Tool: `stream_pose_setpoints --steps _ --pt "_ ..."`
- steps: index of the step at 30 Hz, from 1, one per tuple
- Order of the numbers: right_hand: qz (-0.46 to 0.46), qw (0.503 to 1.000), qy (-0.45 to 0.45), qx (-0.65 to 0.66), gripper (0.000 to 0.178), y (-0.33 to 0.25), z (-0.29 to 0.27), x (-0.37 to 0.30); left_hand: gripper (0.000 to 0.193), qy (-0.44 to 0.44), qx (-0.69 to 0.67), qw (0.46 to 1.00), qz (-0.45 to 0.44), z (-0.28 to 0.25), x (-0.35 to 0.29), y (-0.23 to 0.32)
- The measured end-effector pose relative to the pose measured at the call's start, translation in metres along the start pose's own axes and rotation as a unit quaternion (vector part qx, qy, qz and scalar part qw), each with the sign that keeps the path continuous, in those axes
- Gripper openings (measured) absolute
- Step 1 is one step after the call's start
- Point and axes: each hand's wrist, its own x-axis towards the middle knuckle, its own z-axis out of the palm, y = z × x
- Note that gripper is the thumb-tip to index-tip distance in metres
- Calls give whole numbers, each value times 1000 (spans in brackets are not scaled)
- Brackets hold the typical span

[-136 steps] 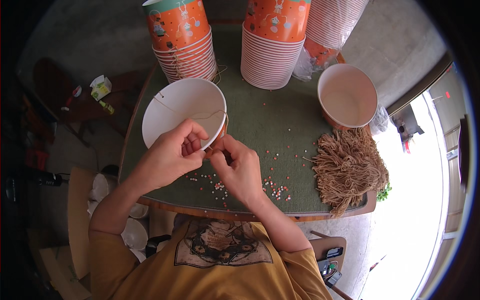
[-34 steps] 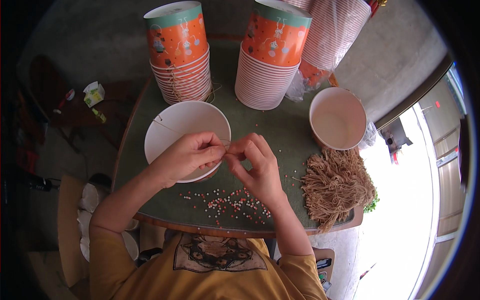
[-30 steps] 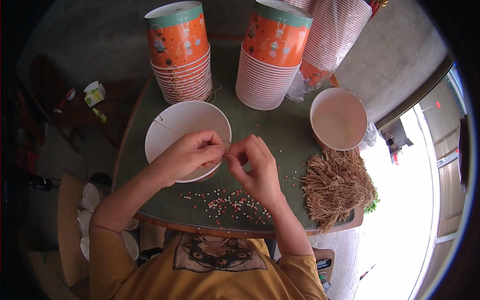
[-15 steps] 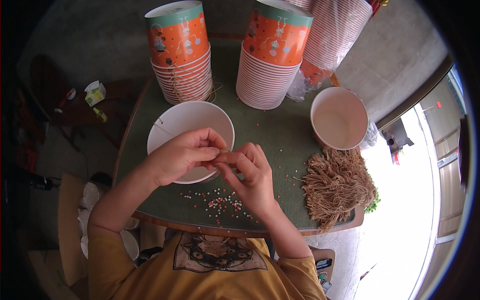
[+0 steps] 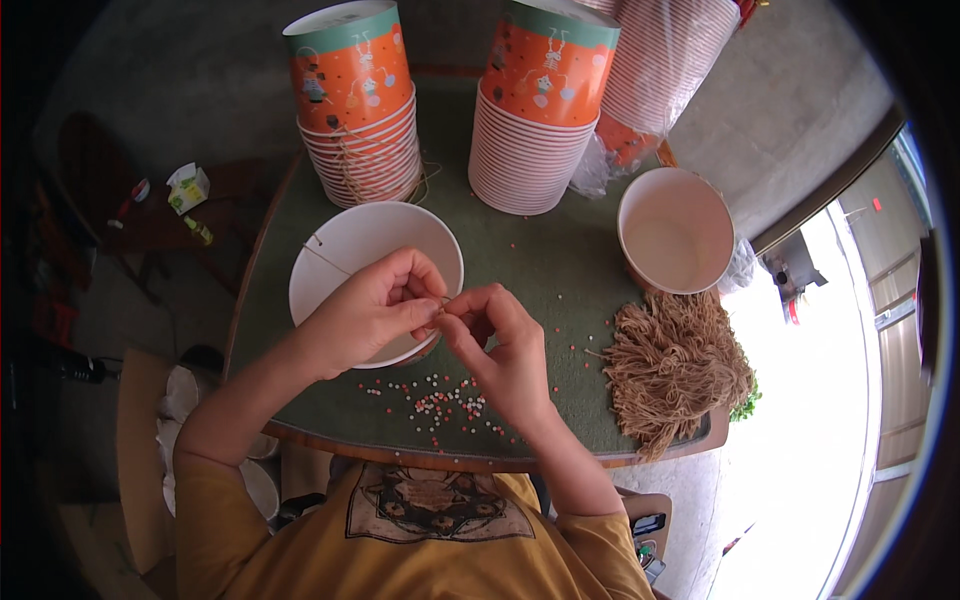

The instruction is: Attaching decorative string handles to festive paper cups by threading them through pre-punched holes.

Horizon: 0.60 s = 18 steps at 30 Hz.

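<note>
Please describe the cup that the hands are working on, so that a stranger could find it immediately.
Start at the round green table. In front of the two tall stacks of orange cups, near the left edge, one white cup lies under the left hand and right hand. Unlike the empty cup on the right, a thin string crosses its opening.

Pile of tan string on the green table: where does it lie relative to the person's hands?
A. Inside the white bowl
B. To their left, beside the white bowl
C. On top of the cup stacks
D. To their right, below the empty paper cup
D: the pile of tan string lies right of the right hand, just below the empty paper cup.
</note>
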Motion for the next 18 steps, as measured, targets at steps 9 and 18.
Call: stream_pose_setpoints --steps 9,18 --pt "72 996 1 47 11 0 1 1 13 -6 85 995 52 -2 -1 -5" --pt "14 1000 25 -9 11 5 4 -1 14 76 355 915 175 11 -6 -1"
